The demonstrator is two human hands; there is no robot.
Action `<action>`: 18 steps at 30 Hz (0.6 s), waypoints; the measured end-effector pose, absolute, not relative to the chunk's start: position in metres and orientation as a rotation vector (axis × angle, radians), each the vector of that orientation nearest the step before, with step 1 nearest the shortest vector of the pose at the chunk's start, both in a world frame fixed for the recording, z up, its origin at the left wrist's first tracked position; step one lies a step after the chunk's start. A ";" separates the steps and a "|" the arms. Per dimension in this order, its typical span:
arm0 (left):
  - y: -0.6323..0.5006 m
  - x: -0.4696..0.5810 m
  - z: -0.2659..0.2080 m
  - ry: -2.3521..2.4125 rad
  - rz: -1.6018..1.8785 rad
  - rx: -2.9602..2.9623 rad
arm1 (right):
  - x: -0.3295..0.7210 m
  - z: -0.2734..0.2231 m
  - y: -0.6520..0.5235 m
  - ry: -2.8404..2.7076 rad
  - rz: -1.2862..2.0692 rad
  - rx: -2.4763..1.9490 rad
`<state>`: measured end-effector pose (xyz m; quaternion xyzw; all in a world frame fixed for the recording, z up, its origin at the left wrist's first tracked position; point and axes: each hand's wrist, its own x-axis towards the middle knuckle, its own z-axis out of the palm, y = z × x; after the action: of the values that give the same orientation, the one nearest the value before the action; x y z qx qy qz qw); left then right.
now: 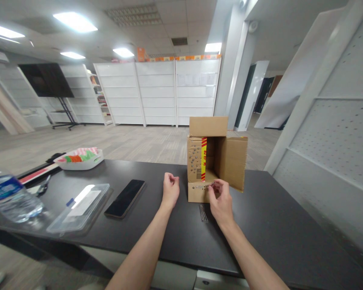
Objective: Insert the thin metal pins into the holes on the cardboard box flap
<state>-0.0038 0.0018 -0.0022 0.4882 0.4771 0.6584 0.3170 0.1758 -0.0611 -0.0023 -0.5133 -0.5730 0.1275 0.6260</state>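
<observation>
- Box (219, 161), right of centre, might tip or slide if the right hand (221, 199) presses hard, as nothing braces it.
- Rods (203, 213), lower centre, could scatter if that hand drops and knocks them.
- Right hand: thumb and fingertips drawn close together at the front flap (196, 194); cannot tell whether they meet or hold anything.
- Left hand (171, 189): near centre, curled closed, apart from the box, nothing visible in it.

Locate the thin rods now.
In the head view, the thin rods lie right of centre on the table, in front of the cardboard box, left of the right hand.
</observation>
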 end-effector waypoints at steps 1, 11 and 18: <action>0.002 -0.004 -0.002 1.255 1.737 1.282 | 0.176 -0.002 -0.060 -1.319 0.292 -1.169; 0.002 -0.004 -0.002 1.267 1.730 1.298 | 0.177 0.003 -0.060 -1.325 0.264 -1.161; 0.000 -0.003 0.001 1.273 1.727 1.280 | 0.176 0.006 -0.062 -1.383 0.251 -1.165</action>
<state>-0.0031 -0.0005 0.0013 0.4861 0.4833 0.6558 0.3161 0.1763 -0.0616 0.0062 -0.5047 -0.5996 0.1089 0.6115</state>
